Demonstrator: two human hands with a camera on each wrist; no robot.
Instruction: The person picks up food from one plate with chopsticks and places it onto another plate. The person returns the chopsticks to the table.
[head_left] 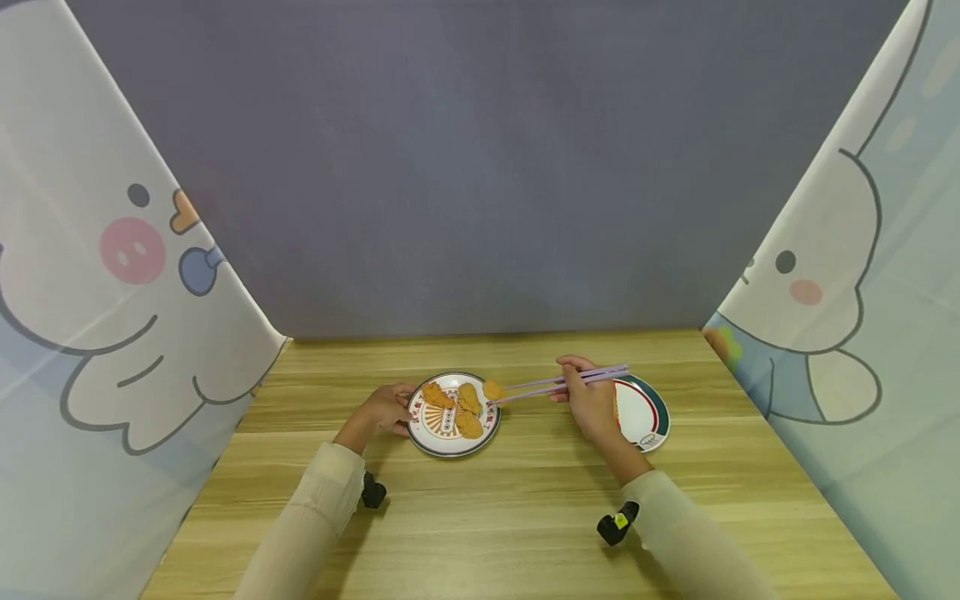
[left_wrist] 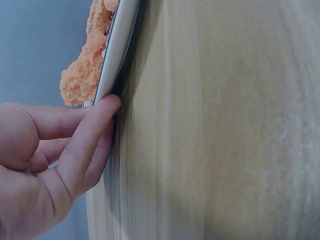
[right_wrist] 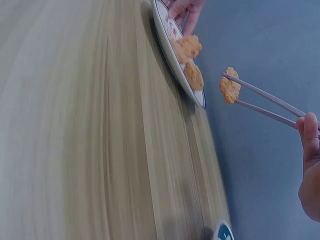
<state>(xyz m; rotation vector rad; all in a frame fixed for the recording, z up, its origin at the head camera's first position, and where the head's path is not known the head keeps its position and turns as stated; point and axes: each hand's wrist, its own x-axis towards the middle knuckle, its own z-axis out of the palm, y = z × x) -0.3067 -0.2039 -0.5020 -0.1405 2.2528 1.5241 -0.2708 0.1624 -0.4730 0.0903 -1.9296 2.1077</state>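
My left hand (head_left: 386, 408) pinches the left rim of a round white plate (head_left: 450, 451) with a dark edge and red lettering. Several pieces of fried chicken (head_left: 469, 425) lie on it, one a knobbly drumstick-like piece (left_wrist: 82, 72) by my left fingers. In my right hand (head_left: 592, 408) is a pair of light purple chopsticks (head_left: 536, 388). Their tips grip a small golden chicken nugget (right_wrist: 230, 86), raised just off the plate's right edge. Beneath my right hand sits a second white plate (head_left: 639, 412) with a green and red border, partly hidden by that hand.
Both plates stand on a wood-grain table (head_left: 480, 517). A grey cloth backdrop (head_left: 480, 167) rises behind it. Printed cartoon curtains flank it on the left (head_left: 135, 350) and right (head_left: 885, 467). A strip of orange shows on the second plate beside my right wrist.
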